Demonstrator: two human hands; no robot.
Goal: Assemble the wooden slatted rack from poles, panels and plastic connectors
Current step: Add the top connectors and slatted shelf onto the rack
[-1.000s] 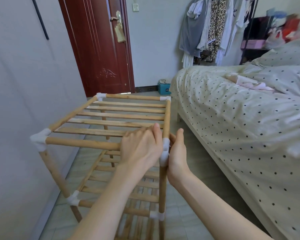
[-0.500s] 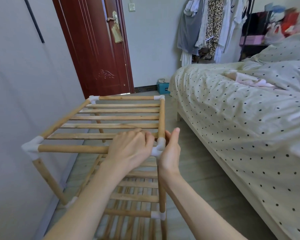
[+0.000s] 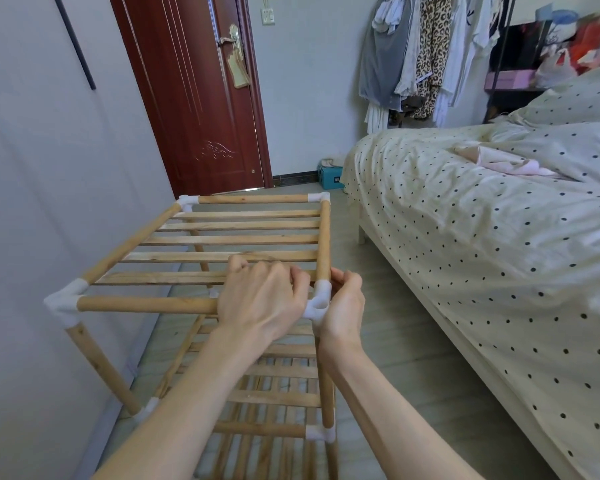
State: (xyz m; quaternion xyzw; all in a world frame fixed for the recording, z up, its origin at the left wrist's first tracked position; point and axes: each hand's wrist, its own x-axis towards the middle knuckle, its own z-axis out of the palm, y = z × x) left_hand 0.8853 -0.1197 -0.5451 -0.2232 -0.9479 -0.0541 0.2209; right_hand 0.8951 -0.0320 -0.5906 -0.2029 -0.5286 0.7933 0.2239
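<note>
While the wooden rack (image 3: pixel 229 244) stands on the floor between wall and bed (image 3: pixel 482 216) | my left hand (image 3: pixel 260 299) curls round its near top pole (image 3: pixel 146 304) | my right hand (image 3: pixel 343 306) pinches the near-right white connector (image 3: pixel 318 303).

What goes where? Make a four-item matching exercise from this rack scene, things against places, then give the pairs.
Things:
1. left hand
2. right hand
3. door
4. hanging clothes

Places:
A. far wall, above the bed's far end
B. grip on the front top pole, beside the near right corner connector
C. cupping that connector from the bed side
D. behind the rack, at the left wall

Pairs: 1-B, 2-C, 3-D, 4-A
</note>
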